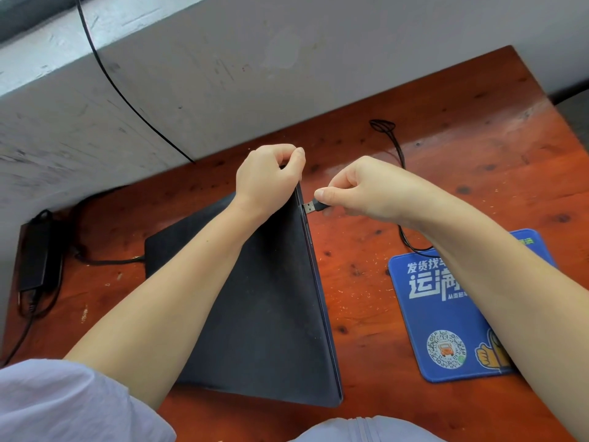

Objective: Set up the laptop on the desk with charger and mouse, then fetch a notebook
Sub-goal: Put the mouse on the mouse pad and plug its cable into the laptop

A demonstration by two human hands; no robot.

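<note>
Tilting the closed, matte black slab of a laptop (255, 298) up on its left edge, the left hand (267, 180) pinches the raised far corner; its grip is closed around that corner, presumably so the side ports face upward and the person can see them. The right hand (360, 189) holds a black USB plug with a silver metal tip (310, 207) between thumb and forefinger, grip narrow and clamped on the plug's body, the tip just beside the laptop's raised edge and aimed at a slot there. It looks not yet seated.

From the plug a thin black cable (400, 173) runs back under the right wrist toward the blue rectangular mouse pad with white lettering and a round code patch (446, 314); the mouse itself is hidden, probably behind the right forearm. At far left a black charger brick (35, 256) lies near the desk's left edge, and its cord appears to meet the laptop's low side, so charging looks arranged.

The reddish-brown varnished wooden desk (366, 250) leaves bare room between laptop and pad, enough to lower the machine flat. The grey scuffed wall (191, 90) stands close behind the hands, so little room remains beyond them. No notebook is in sight.
</note>
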